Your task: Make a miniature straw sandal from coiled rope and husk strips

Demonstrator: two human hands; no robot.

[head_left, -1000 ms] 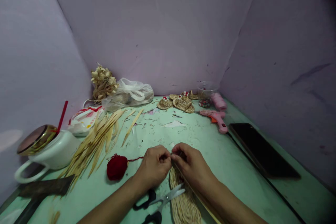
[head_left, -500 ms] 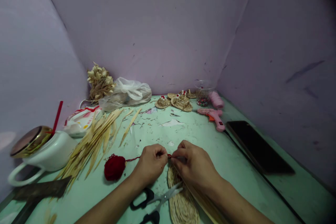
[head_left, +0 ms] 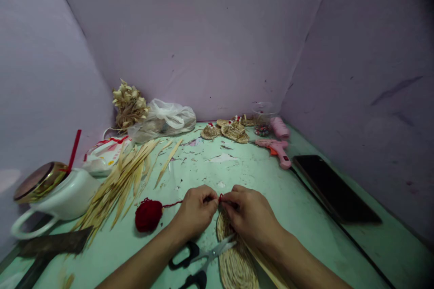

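Observation:
My left hand (head_left: pixel 200 210) is closed in a pinch on dark red yarn (head_left: pixel 173 204), which runs left to a yarn ball (head_left: pixel 148 215) on the table. Close beside it, my right hand (head_left: pixel 249 210) pinches the same yarn, and a small red bit shows between the fingertips of both hands. Below them lies a woven straw sole (head_left: pixel 237 264). Pale dried strips (head_left: pixel 266 264) stretch from beneath my right hand toward the front edge. Scissors (head_left: pixel 212 255) with black handles rest with their open blades over the sole's left side.
Dried strips (head_left: pixel 118 185) and a white cup (head_left: pixel 73 196) stand left, near a hammer-like tool (head_left: pixel 54 244). Behind are a plastic bag (head_left: pixel 172 117) and small straw slippers (head_left: pixel 234 132). A pink glue gun (head_left: pixel 280 151), its cord and a black phone (head_left: pixel 335 189) lie right.
My fingertips have drawn slightly apart, then stayed close, and red yarn now shows between them. The view has shifted a little. Scissors, sole and yarn ball lie as before.

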